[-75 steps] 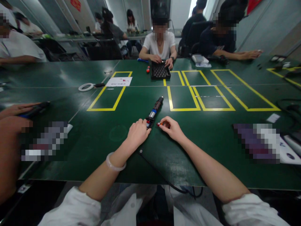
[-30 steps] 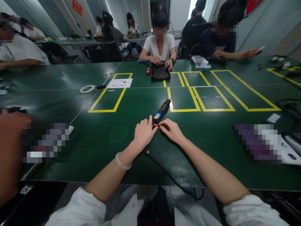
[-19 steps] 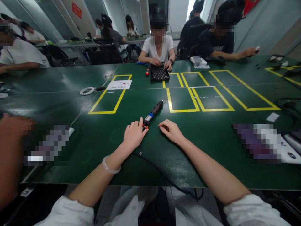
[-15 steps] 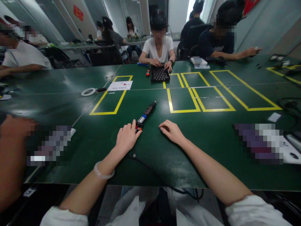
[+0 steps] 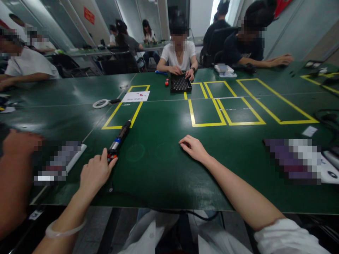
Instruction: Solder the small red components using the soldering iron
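My left hand [image 5: 95, 170] is wrapped around the rear end of an electric screwdriver [image 5: 116, 141]. The tool is dark with a blue and silver band and orange-red parts by my thumb. It lies low over the table, its thin tip pointing away and to the right, near a yellow tape outline. A black cord [image 5: 148, 203] trails from behind the tool toward the table's front edge. On the bare tabletop right of centre rests my right hand [image 5: 195, 148]. Its fingers are loosely curled in toward the thumb, and I see nothing in them.
Yellow tape outlines [image 5: 209, 124] mark the green table [image 5: 164, 183]. A white card [image 5: 136, 96] and a coiled white cable [image 5: 101, 103] lie ahead left. Opposite, a person handles a black tray [image 5: 180, 84]. Blurred-out items flank me, and another person's arm [image 5: 18, 169] reaches in at left.
My left hand has moved left and slightly toward me, carrying the electric screwdriver and its cord along. My right hand has stayed in place.
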A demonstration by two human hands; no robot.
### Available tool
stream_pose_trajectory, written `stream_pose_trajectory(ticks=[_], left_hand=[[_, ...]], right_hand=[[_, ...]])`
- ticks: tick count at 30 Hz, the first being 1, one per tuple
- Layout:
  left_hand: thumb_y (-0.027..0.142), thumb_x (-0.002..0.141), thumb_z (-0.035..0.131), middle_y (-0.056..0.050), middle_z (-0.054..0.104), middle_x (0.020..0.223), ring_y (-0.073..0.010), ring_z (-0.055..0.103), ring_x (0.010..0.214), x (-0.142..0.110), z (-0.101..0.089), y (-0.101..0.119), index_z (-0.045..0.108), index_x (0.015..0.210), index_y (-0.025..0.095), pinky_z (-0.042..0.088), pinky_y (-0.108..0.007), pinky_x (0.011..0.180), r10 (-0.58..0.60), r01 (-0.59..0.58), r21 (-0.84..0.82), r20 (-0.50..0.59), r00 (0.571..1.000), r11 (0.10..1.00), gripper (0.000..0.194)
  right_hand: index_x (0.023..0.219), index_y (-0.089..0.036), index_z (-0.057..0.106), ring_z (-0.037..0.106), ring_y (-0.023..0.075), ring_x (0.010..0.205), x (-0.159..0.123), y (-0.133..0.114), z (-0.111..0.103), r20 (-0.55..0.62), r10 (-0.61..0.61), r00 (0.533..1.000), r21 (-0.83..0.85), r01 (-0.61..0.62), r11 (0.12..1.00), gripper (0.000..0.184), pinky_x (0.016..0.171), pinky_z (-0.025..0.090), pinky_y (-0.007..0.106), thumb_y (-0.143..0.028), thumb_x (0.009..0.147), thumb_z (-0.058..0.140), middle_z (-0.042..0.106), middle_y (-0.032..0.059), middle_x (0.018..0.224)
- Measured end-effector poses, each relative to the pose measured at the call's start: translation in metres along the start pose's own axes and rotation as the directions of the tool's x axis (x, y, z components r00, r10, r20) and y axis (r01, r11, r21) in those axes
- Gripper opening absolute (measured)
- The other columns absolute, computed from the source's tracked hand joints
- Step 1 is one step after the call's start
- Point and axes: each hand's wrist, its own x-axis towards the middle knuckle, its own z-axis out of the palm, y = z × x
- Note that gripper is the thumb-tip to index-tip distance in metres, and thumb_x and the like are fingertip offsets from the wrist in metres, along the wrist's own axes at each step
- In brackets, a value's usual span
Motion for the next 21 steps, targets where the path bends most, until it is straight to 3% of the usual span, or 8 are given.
stream_pose_trajectory(ticks=[5,9,11,14,17,21], left_hand=[[0.052,0.094,0.012,-0.018,0.064,0.111,-0.0330,0.059,0.100,-0.013,0.009,-0.032,0.033,0.145,0.011,0.046,-0.040,0.081,-0.107,0.106,0.072,0.010,0.994,0.992,0.068],[0.054,0.092,0.020,-0.016,0.061,0.120,-0.0342,0.056,0.105,-0.024,0.005,-0.039,0.039,0.142,0.018,0.044,-0.042,0.084,-0.163,0.166,0.038,-0.057,0.985,0.985,0.064],[0.055,0.091,0.021,-0.015,0.058,0.124,-0.0355,0.054,0.107,-0.026,0.003,-0.037,0.043,0.137,0.021,0.043,-0.043,0.084,-0.137,0.134,-0.028,-0.149,0.979,0.991,0.061],[0.051,0.091,0.022,-0.019,0.059,0.111,-0.0374,0.055,0.099,-0.026,0.004,-0.033,0.055,0.120,0.017,0.041,-0.043,0.076,-0.050,0.024,-0.110,-0.242,0.969,0.994,0.055],[0.045,0.092,0.023,-0.018,0.059,0.097,-0.0361,0.058,0.086,-0.023,0.006,-0.033,0.060,0.099,0.016,0.036,-0.039,0.065,-0.045,0.010,-0.128,-0.275,0.960,0.992,0.048],[0.045,0.093,0.022,-0.016,0.060,0.092,-0.0327,0.059,0.074,-0.018,0.003,-0.040,0.060,0.093,0.018,0.031,-0.036,0.059,-0.050,0.017,-0.136,-0.240,0.969,0.991,0.047]], right_hand=[[0.095,-0.021,0.066,0.056,0.0137,0.073,0.000,-0.003,-0.001,0.012,0.001,1.000,-0.005,-0.001,1.000,0.013,0.067,0.041,0.025,-0.018,0.090,0.054,0.060,0.0024,0.087],[0.094,-0.021,0.066,0.057,0.0139,0.075,0.000,-0.004,-0.001,0.017,0.003,1.000,-0.015,-0.003,1.000,0.013,0.068,0.041,0.025,-0.018,0.090,0.054,0.061,0.0026,0.088],[0.094,-0.020,0.066,0.057,0.0138,0.075,0.000,-0.004,-0.001,0.016,0.002,1.000,-0.019,-0.002,1.000,0.013,0.069,0.042,0.025,-0.018,0.090,0.054,0.061,0.0026,0.088],[0.095,-0.020,0.066,0.056,0.0131,0.074,0.000,-0.003,-0.001,0.023,0.000,1.000,-0.020,0.000,1.000,0.013,0.069,0.042,0.025,-0.018,0.090,0.054,0.060,0.0023,0.087],[0.095,-0.020,0.066,0.056,0.0127,0.073,0.000,-0.002,-0.001,0.028,0.002,1.000,-0.019,-0.001,1.000,0.013,0.069,0.041,0.024,-0.018,0.090,0.054,0.060,0.0022,0.087],[0.094,-0.020,0.066,0.056,0.0132,0.074,0.001,-0.003,-0.001,0.023,0.000,1.000,-0.023,0.001,1.000,0.013,0.069,0.041,0.025,-0.018,0.090,0.054,0.060,0.0024,0.087]])
